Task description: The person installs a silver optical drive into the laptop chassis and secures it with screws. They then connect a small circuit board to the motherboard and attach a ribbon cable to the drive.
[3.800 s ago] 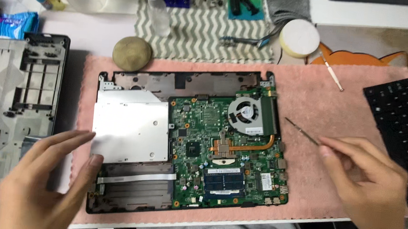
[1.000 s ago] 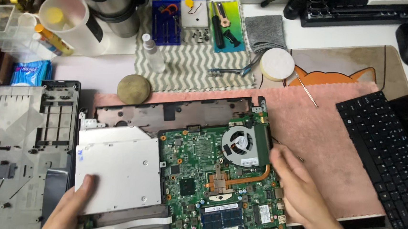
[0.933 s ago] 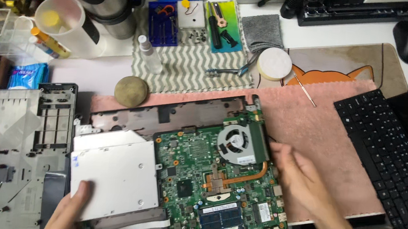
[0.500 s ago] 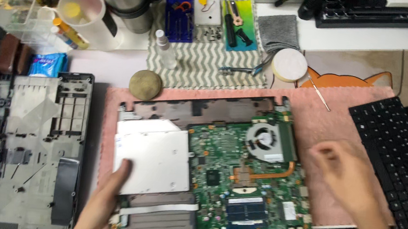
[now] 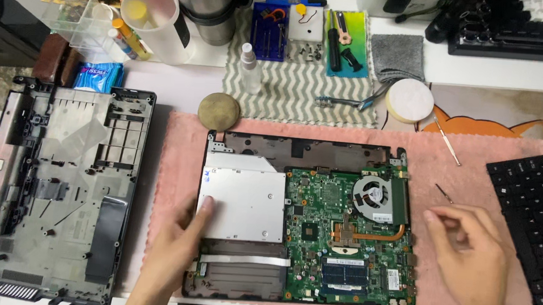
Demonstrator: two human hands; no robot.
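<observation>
The opened laptop base [image 5: 305, 218] lay on the pink mat [image 5: 474, 167] near the tabletop's front edge, its bottom cover [image 5: 52, 188] already off at the left. The left hand [image 5: 179, 241], open, pressed the silver optical drive [image 5: 243, 195], still seated; the right hand [image 5: 474, 256] hovered loosely curled, empty, beside the motherboard [image 5: 348, 241].

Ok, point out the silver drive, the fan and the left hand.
silver drive [image 5: 246, 198]: head view, middle of its flat metal top.
fan [image 5: 373, 196]: head view, on the round fan hub.
left hand [image 5: 179, 245]: head view, back of the hand, thumb resting on the drive's left edge.
</observation>
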